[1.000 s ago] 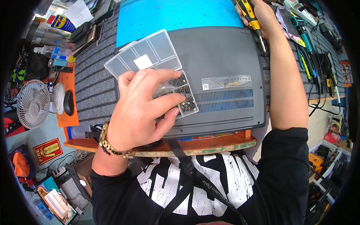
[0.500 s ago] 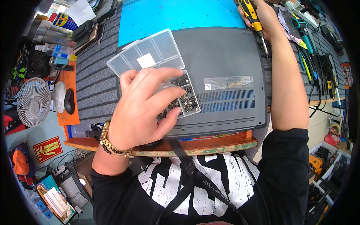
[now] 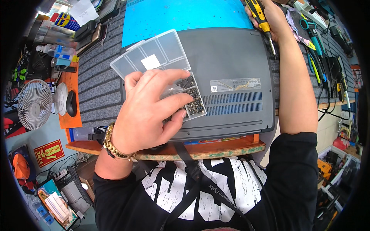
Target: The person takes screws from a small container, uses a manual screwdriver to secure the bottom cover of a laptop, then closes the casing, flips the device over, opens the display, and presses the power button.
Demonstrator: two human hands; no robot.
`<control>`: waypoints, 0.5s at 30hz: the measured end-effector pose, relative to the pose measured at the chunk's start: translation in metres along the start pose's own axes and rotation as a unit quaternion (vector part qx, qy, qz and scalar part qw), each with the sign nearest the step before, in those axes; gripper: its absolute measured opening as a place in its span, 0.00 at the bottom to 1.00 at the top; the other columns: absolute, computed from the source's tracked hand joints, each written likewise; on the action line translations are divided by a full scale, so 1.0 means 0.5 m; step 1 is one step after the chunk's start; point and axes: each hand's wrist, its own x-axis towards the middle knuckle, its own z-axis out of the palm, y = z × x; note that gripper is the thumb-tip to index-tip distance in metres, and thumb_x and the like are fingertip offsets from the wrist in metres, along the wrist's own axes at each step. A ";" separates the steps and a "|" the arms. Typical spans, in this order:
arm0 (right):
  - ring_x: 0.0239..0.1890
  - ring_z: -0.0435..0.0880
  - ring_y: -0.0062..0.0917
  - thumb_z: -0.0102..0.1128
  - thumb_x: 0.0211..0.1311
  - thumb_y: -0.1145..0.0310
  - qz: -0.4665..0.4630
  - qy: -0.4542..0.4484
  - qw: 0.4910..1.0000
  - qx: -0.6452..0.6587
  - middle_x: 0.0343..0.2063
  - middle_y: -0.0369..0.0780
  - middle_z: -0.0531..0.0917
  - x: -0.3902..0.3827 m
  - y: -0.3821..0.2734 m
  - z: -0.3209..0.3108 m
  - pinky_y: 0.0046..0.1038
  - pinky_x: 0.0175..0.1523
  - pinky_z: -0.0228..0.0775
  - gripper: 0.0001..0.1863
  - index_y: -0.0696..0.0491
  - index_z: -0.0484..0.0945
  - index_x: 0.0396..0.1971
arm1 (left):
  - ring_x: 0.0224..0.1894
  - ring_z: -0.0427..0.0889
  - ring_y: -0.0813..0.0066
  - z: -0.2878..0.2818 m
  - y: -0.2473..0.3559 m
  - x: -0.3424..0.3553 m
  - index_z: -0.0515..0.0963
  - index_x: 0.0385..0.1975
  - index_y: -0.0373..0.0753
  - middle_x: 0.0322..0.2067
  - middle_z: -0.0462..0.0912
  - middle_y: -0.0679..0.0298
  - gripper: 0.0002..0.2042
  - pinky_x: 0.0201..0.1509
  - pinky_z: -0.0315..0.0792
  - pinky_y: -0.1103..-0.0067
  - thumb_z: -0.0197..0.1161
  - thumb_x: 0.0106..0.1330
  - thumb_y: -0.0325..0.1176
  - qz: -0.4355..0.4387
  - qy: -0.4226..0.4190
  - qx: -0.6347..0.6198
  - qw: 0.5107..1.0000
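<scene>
- The left hand (image 3: 148, 111) sits at the centre of the frame, palm down, fingers curled over the near end of a clear compartment box (image 3: 158, 65); thumb and fingertips seem pressed together over the screw-filled cells, but whether they pinch a screw I cannot tell.
- A gold bracelet (image 3: 115, 148) circles that wrist.
- The right hand (image 3: 271, 17) reaches to the upper right, closed around a yellow-and-black screwdriver (image 3: 260, 17) whose tip points down at the far right edge of the grey laptop (image 3: 235, 61).
- The laptop lies bottom-up across the middle of the frame, the box resting on its left part.
- A white square label (image 3: 150, 61) sits in the box; a pale strip sticker (image 3: 235, 84) lies above the laptop's vent slots.
- A blue mat (image 3: 173, 15) lies beyond the laptop, at the top.
- At lower left a red sign (image 3: 48, 153) with yellow lettering leans near a small white fan (image 3: 34, 104).
- The hand hides several box cells; the screwdriver's handle top is cut off.
</scene>
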 end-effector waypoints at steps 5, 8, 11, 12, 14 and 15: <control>0.15 0.79 0.22 0.51 0.93 0.44 0.005 -0.002 1.000 -0.009 0.22 0.38 0.84 -0.002 -0.001 -0.001 0.24 0.19 0.70 0.30 0.58 0.86 0.48 | 0.59 0.85 0.60 0.000 0.001 0.001 0.89 0.43 0.47 0.65 0.86 0.63 0.14 0.64 0.66 0.59 0.78 0.57 0.29 0.000 0.001 0.003 1.000; 0.15 0.79 0.22 0.49 0.93 0.43 0.011 -0.002 1.000 -0.022 0.21 0.38 0.84 -0.003 -0.002 -0.003 0.24 0.19 0.69 0.31 0.58 0.86 0.48 | 0.58 0.85 0.61 -0.001 0.001 0.001 0.90 0.44 0.47 0.65 0.86 0.63 0.14 0.64 0.66 0.59 0.77 0.57 0.28 -0.001 -0.001 0.001 1.000; 0.14 0.78 0.22 0.48 0.93 0.42 0.016 -0.006 1.000 -0.021 0.21 0.37 0.84 -0.002 -0.003 -0.003 0.24 0.19 0.69 0.32 0.58 0.87 0.49 | 0.57 0.85 0.61 0.000 0.001 -0.001 0.90 0.44 0.48 0.65 0.86 0.63 0.14 0.63 0.65 0.59 0.77 0.57 0.28 -0.002 0.002 0.004 1.000; 0.14 0.78 0.22 0.48 0.93 0.41 0.017 -0.009 1.000 -0.020 0.21 0.37 0.84 -0.002 -0.003 -0.004 0.24 0.19 0.68 0.32 0.58 0.87 0.49 | 0.56 0.84 0.61 0.001 -0.001 0.000 0.91 0.45 0.48 0.66 0.86 0.62 0.15 0.63 0.65 0.59 0.77 0.56 0.28 0.008 0.001 0.011 1.000; 0.14 0.78 0.21 0.49 0.93 0.41 0.017 -0.011 1.000 -0.021 0.21 0.37 0.84 -0.002 -0.003 -0.004 0.24 0.19 0.68 0.32 0.58 0.87 0.49 | 0.55 0.84 0.60 0.004 -0.007 0.001 0.93 0.46 0.48 0.68 0.86 0.59 0.18 0.62 0.64 0.59 0.77 0.54 0.28 0.028 0.001 0.023 0.999; 0.14 0.78 0.21 0.49 0.93 0.41 0.016 -0.010 1.000 -0.022 0.21 0.37 0.84 -0.002 -0.003 -0.005 0.24 0.19 0.69 0.32 0.58 0.87 0.49 | 0.55 0.84 0.60 0.005 -0.006 0.000 0.93 0.45 0.48 0.68 0.86 0.59 0.17 0.62 0.64 0.59 0.77 0.54 0.28 0.023 -0.001 0.024 0.999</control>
